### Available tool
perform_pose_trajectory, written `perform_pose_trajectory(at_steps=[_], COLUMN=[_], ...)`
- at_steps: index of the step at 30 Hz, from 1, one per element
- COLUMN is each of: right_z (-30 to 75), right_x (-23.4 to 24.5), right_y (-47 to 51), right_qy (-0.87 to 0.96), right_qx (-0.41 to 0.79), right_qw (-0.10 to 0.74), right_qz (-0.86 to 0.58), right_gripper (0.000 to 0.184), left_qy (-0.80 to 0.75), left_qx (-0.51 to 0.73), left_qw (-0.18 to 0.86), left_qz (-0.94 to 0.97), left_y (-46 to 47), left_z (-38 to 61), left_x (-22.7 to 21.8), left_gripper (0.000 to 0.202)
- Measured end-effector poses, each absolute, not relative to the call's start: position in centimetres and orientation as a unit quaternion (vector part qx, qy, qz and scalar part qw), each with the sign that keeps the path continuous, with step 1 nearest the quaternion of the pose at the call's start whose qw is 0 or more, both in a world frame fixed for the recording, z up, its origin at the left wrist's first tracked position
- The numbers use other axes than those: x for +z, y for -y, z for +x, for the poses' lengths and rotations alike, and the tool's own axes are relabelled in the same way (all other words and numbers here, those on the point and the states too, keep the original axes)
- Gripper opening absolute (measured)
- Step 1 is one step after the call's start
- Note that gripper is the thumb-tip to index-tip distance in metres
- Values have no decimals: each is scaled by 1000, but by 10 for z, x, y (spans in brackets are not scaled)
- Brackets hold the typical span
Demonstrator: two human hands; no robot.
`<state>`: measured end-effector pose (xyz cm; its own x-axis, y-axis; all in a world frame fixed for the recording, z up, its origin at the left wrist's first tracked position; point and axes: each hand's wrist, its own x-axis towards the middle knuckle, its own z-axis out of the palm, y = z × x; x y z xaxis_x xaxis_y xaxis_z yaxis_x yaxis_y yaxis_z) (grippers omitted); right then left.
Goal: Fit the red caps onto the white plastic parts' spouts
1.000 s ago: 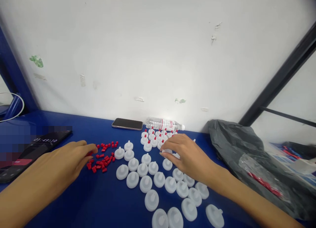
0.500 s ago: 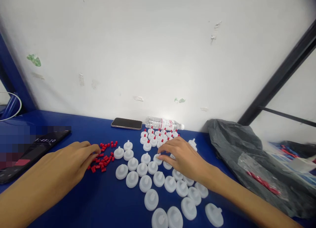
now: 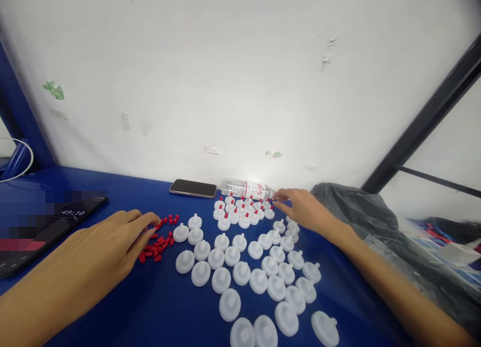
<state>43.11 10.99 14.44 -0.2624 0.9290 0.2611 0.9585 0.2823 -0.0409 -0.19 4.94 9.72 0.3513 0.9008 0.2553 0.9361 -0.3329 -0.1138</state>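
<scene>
Left grip (image 3: 112, 239) beside red caps (image 3: 158, 239)

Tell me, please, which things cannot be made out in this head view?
- Red pieces: the left hand covers part of the pile.
- Dark phone: its left part is blurred out.
- Right hand: whether its fingers hold anything is too small to tell.
- Grey bag: contents hidden.

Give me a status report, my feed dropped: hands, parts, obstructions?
Left hand flat on the red caps, grip hidden. Right hand at the capped white pieces, fingers pinched. Water bottle lies just behind.
</scene>
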Motion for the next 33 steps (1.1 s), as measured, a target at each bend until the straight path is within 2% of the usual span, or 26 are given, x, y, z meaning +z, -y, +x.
perform_pose_trajectory(at_steps=[4, 9, 15, 19, 22, 26, 31, 33], right_z=[434, 434, 426, 405, 385, 360, 341, 338], right_x=[130, 122, 142, 157, 163, 164, 157, 155], right_y=[-119, -123, -112, -86, -60, -27, -6, -4], right_qy=[807, 813, 811, 829, 853, 908, 927, 926], right_qx=[-9, 18, -4, 19, 28, -29, -130, -157], right_qw=[84, 97, 198, 256, 263, 243, 253, 260], right_qz=[-585, -574, -551, -497, -451, -339, -245, -223], right_gripper=[19, 19, 5, 8, 8, 9, 26, 29], left_qy=[549, 517, 523, 550, 522, 436, 345, 318], left_qx=[-65, -24, -136, -207, -257, -311, -357, -367], left_qw=[146, 186, 178, 126, 108, 168, 183, 169], left_qz=[-820, -835, -823, -799, -806, -827, -849, -858], left_y=[-49, -51, -56, -43, -26, -5, 8, 8], left_z=[-5, -13, -8, 16, 37, 70, 102, 106], left_x=[92, 85, 89, 104, 109, 104, 100, 100], left_gripper=[56, 65, 53, 46, 35, 31, 24, 28])
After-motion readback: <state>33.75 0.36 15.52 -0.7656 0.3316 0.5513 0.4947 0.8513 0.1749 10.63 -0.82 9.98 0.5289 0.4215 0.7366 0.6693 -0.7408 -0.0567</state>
